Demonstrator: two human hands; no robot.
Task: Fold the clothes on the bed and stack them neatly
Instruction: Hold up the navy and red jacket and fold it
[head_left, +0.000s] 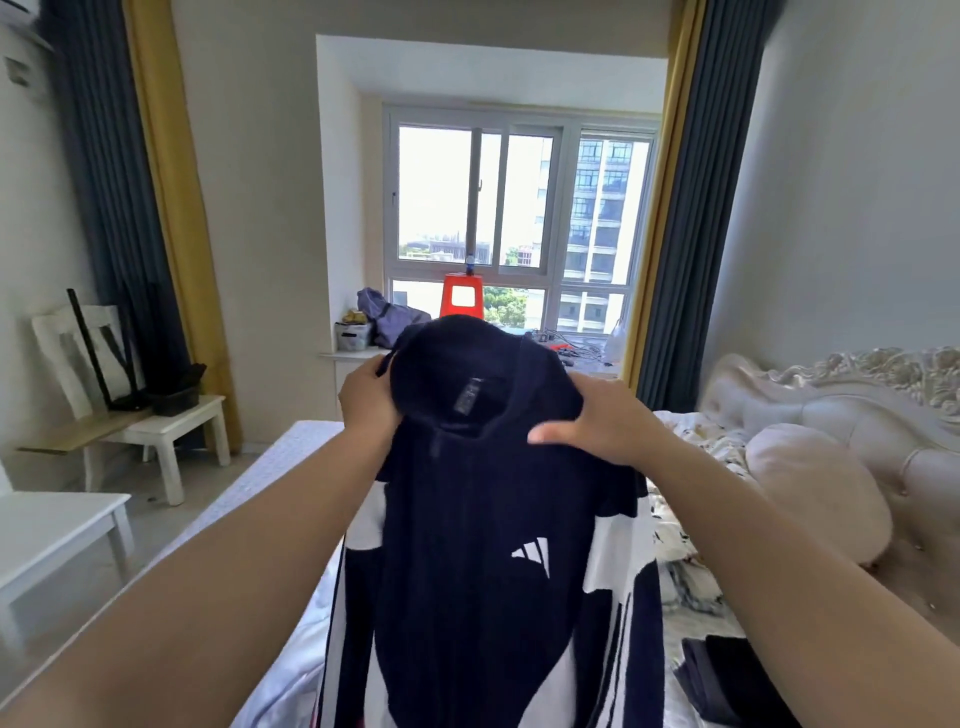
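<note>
I hold a navy and white zip jacket up in front of me over the bed; it hangs down with its collar at the top and a white three-stripe logo on the chest. My left hand grips the left side of the collar and shoulder. My right hand grips the right shoulder, thumb across the front. A dark folded garment lies on the bed at lower right. Patterned white fabric lies crumpled behind the jacket on the right.
A cream tufted headboard and a pink pillow are on the right. White chairs and a small table stand on the left. A window ledge ahead holds a red stool, a bag and cables.
</note>
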